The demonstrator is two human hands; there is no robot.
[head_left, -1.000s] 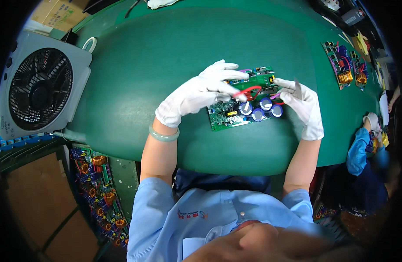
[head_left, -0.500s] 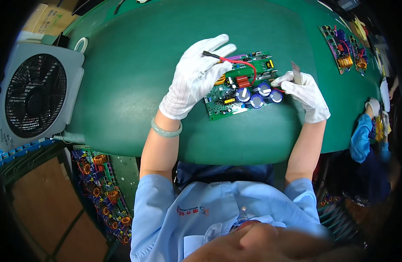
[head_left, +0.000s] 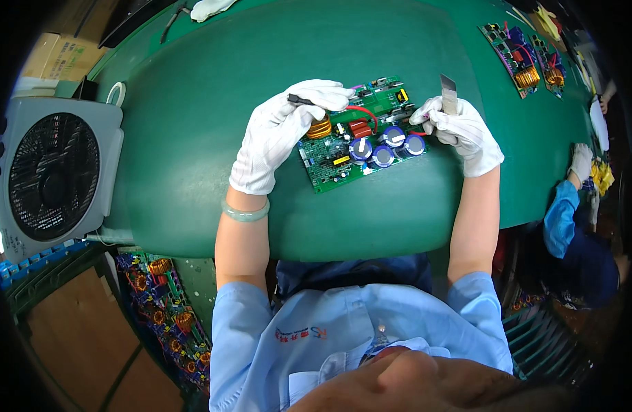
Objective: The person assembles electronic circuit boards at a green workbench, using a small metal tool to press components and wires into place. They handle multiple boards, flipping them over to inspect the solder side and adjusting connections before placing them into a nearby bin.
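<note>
Looks midway: populated green rectangular circuit board point(head_left: 320, 156) lies back from the green table's point(head_left: 185, 144) near edge, left white-gloved hand point(head_left: 275, 130) fingers pinching red wire point(head_left: 364, 110), black end unattached, right white-gloved hand point(head_left: 465, 134) fingers narrowed around flat grey metal blade point(head_left: 448, 89).

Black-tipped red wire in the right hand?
No, the left hand holds the red wire, its black tip showing at those gloved fingers.

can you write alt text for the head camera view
Over a green circuit board on a green table, a person's white-gloved left hand holds a red wire near its black end; the white-gloved right hand grips a flat metal tool. A gray box fan stands at left.
</note>
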